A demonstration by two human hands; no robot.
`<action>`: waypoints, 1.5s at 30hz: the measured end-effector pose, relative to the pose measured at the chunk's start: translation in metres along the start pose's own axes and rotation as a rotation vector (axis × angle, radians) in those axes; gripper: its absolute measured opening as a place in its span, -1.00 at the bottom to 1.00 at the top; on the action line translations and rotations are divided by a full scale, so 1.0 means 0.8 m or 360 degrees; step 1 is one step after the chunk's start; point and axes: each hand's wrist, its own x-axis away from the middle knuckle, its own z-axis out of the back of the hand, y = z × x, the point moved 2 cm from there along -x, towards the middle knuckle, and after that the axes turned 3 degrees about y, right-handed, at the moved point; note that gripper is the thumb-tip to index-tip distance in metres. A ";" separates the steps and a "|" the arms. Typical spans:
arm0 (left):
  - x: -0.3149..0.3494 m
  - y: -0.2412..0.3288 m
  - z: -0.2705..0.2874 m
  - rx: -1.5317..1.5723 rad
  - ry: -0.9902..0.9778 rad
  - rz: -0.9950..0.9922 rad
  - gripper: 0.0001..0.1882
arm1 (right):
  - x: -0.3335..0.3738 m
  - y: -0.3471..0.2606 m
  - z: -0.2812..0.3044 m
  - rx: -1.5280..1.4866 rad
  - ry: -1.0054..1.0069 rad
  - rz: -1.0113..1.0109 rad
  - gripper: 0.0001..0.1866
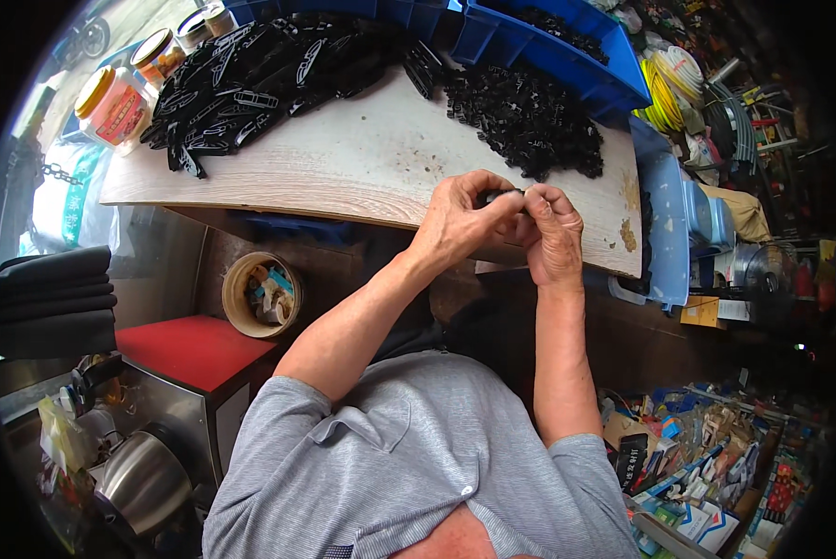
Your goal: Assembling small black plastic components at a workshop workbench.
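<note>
My left hand [457,219] and my right hand [556,244] meet over the front edge of the wooden table [334,166]. Pinched between their fingertips is a small black part [503,195], mostly hidden by the fingers, so its exact shape cannot be made out. Both hands are closed, the left with thumb and forefinger around the piece, the right with curled fingers at its other end. Beyond them lies a heap of small black plastic pieces [530,121]. Farther left, a large heap of long black plastic parts [278,74] covers the back of the table.
Blue crates [623,70] stand at the table's back right, and a light blue bin [665,219] beside its right edge. Lidded jars [118,107] line the left end. Below are a waste bucket [236,296], a red-topped cabinet [190,349] and a metal kettle [146,480].
</note>
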 end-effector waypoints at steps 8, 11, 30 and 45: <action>-0.002 -0.004 0.004 0.0255 0.0196 0.0147 -0.84 | -0.003 -0.006 -0.006 0.0424 0.0178 -0.0070 -0.78; 0.002 -0.002 0.009 0.0292 0.0232 0.0158 -0.86 | 0.001 -0.017 -0.022 0.0586 -0.0002 -0.0229 -0.77; -0.052 0.019 0.038 -0.1679 0.0501 -0.1082 -0.81 | 0.003 -0.061 0.094 0.0063 0.0990 0.0019 -0.57; -0.083 -0.003 0.032 -0.2197 0.0094 -0.1191 -0.89 | 0.001 -0.047 0.083 0.0261 0.0874 0.0042 -0.73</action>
